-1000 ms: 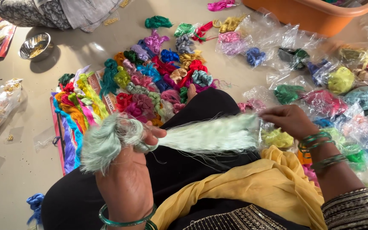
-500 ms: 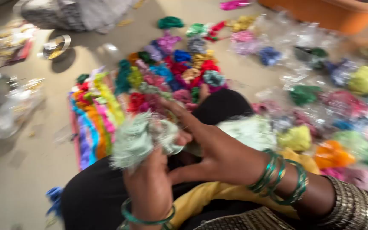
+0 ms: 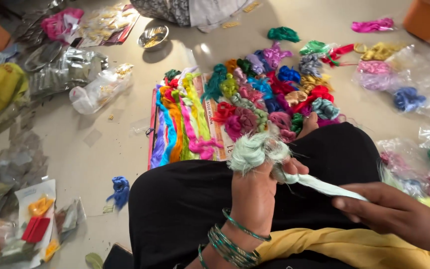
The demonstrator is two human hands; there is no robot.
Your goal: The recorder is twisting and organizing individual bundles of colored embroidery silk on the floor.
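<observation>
Your left hand (image 3: 255,192) is closed in a fist around a pale mint-green skein of silky thread (image 3: 257,149), and that skein is the anchor for everything else here. Its fluffy looped head bulges out above your fist, over your lap in black cloth (image 3: 185,199). From under your fist, a smooth twisted tail of the same thread runs off to the right of the skein head — your right hand (image 3: 399,214) has its fingers (image 3: 359,201) pinched shut on the end of that tail, pulling it taut. Green bangles (image 3: 232,244) ring your left wrist, just below the skein on the near side, and a yellow cloth (image 3: 344,249) lies across your lap to the near right of it.

Just beyond the skein head, on the floor, a mound of small coiled thread bundles in red, pink, blue, purple and mustard (image 3: 274,94) spreads out. To the far left of the skein, long strands in purple, blue, orange, yellow and pink (image 3: 180,124) lie side by side on a flat printed sheet. A loose blue thread bundle (image 3: 120,189) sits on the bare floor left of the skein, well apart from it.

Right of the skein, clear plastic bags with coloured thread inside (image 3: 424,154) crowd the floor. Farthest off, beyond and to the left — a small round steel bowl (image 3: 154,37).
</observation>
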